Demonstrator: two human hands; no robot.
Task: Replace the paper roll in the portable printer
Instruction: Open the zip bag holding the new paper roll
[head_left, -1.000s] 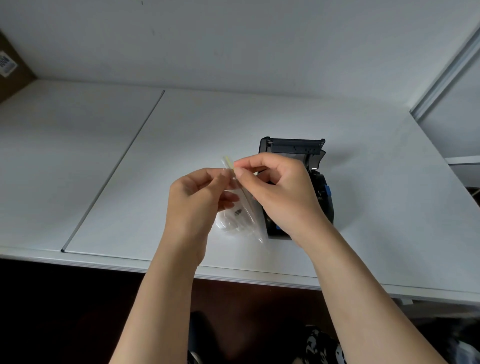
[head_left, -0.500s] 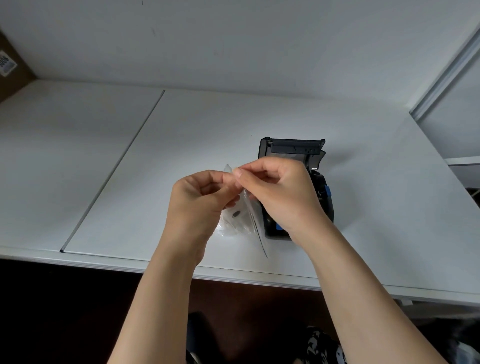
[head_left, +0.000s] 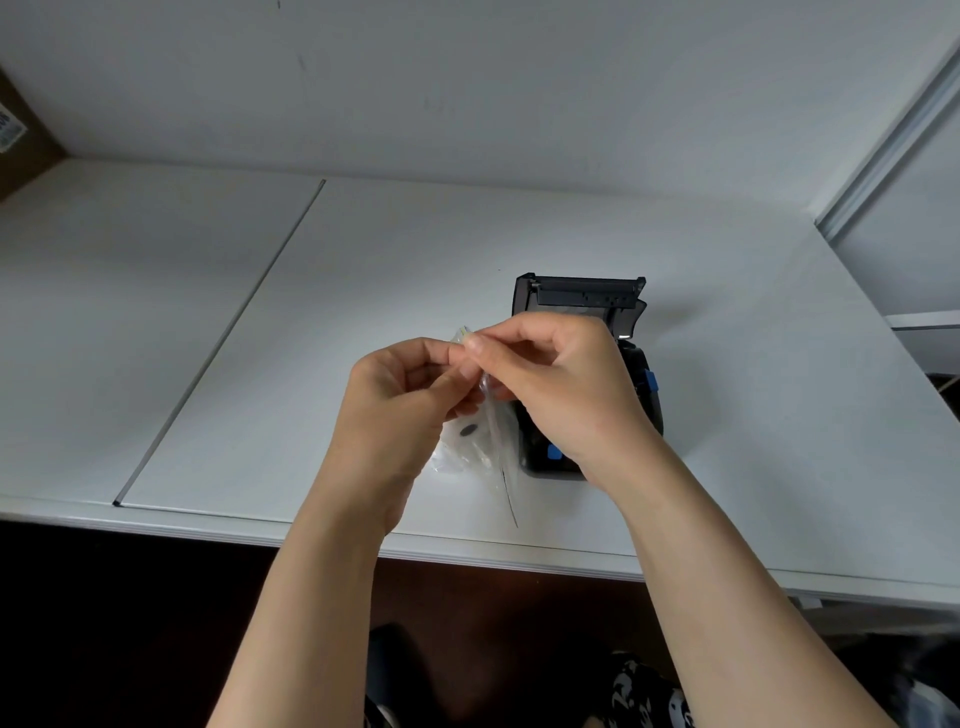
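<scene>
From the head view I see both my hands raised over the near part of the white table (head_left: 727, 364). My left hand (head_left: 400, 410) has its fingers curled, and its thumb and first finger pinch the top edge of a clear plastic bag (head_left: 485, 441). My right hand (head_left: 561, 389) comes from the right side and pinches the same top edge, so the fingertips of the two hands almost touch each other there. The bag hangs down between the hands. Inside it I can see a pale round shape with a dark spot in the middle (I think it is the paper roll, but the plastic is crumpled and I cannot tell for sure). A thin dark edge of the bag points down toward the near border of the table.

The portable printer (head_left: 587, 312) stands on the table just behind my right hand, a little to the right of the centre. It is black with small blue parts on its right side and near its front. Its lid is open and stands up at the far end. My right hand covers most of the body, so the paper compartment is hidden from me.

At the far left corner there is a brown cardboard box (head_left: 21, 150) with a label on it.
</scene>
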